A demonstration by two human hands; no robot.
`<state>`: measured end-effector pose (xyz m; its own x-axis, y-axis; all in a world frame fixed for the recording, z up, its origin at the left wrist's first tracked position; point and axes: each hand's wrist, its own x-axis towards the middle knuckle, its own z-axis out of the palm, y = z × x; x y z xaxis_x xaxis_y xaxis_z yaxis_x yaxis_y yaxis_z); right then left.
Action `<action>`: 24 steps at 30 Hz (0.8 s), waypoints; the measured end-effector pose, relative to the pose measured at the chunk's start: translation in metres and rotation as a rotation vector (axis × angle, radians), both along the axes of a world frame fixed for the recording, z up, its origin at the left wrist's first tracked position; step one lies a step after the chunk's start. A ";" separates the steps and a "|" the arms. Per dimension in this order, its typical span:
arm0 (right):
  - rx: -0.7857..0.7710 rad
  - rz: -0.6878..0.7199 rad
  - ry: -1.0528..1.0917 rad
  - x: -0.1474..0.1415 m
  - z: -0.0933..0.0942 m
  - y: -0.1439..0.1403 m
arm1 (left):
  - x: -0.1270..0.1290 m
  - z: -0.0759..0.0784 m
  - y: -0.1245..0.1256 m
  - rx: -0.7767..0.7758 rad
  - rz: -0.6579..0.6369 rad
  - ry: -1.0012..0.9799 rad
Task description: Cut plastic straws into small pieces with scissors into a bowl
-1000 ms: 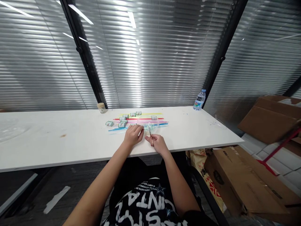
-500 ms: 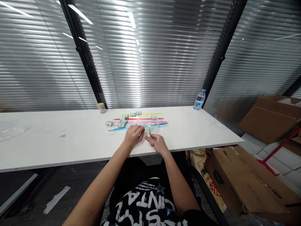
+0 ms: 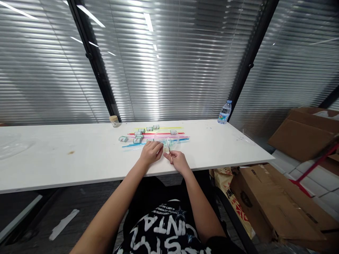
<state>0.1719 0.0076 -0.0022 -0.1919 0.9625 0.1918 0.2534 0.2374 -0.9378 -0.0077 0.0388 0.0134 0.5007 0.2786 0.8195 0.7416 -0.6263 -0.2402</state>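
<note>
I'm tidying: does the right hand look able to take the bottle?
Probably not: the right hand holds scissors, and the bottle stands well away, near the far edge of the table.

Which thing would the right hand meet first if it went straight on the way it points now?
The right hand, gripping scissors, would likely meet the clear round container just ahead; how near is unclear from this view.

From the wearer's head, one wide view faces forward and down, close above the black T-shirt (image 3: 164, 225), towards left hand (image 3: 152, 152), right hand (image 3: 177, 161), white worktop (image 3: 87, 151) and venetian blinds (image 3: 169, 70).
</note>
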 end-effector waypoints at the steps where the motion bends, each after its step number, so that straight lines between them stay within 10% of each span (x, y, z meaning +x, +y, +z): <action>1: -0.001 -0.005 0.002 0.000 0.000 0.000 | 0.000 0.000 0.000 -0.014 0.004 -0.007; 24: 0.026 0.008 0.023 0.001 -0.004 -0.001 | -0.001 0.000 0.000 -0.033 0.124 -0.035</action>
<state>0.1725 0.0061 -0.0058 -0.1952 0.9556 0.2207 0.2298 0.2633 -0.9369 -0.0089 0.0390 0.0138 0.4321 0.3641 0.8251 0.8216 -0.5361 -0.1937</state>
